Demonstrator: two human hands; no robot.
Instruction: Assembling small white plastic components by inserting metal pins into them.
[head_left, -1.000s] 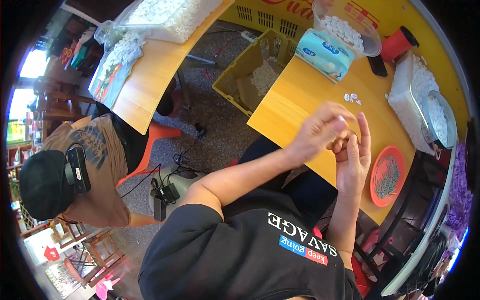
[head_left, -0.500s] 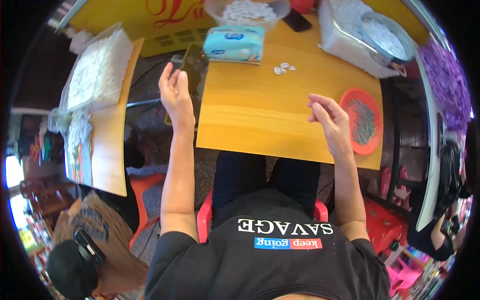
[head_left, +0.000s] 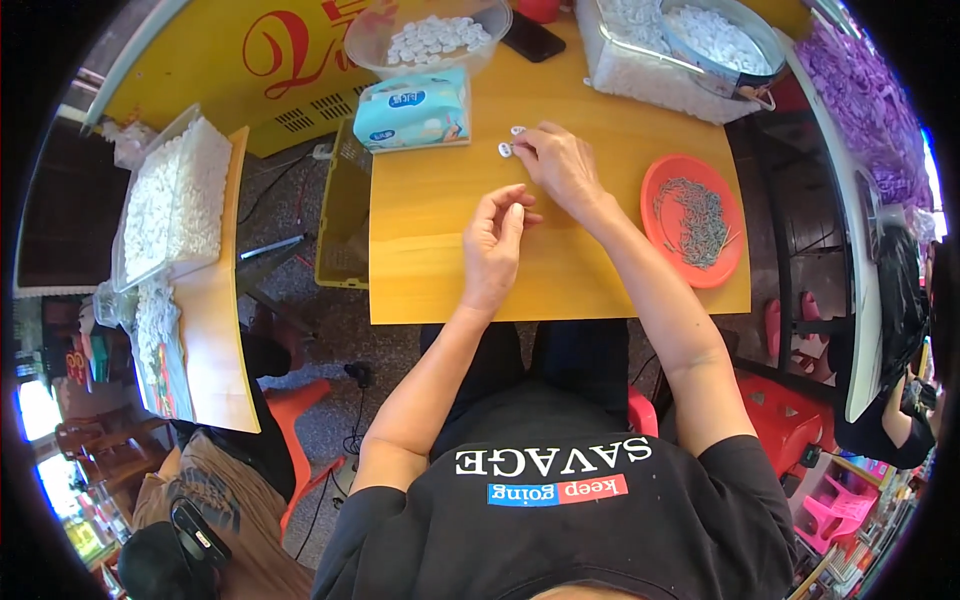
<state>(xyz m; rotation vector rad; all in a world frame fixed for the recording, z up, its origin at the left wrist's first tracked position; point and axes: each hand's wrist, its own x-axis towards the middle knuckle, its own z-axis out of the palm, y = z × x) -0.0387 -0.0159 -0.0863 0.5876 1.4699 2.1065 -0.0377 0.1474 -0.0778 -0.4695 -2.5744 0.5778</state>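
Head: hands closer together, right at discs.

From the middle of the desk, a tissue pack lies at 10 o'clock, a bowl behind it at 11. A phone sits at 12, a filled bin at 1 with a basin over its 3 o'clock side, a plate holding rods toward 3. Nearer in, toward 11, loose discs lie at the right hand. Off the edge at 9 stands a crate; beyond, at 8, a second desk.
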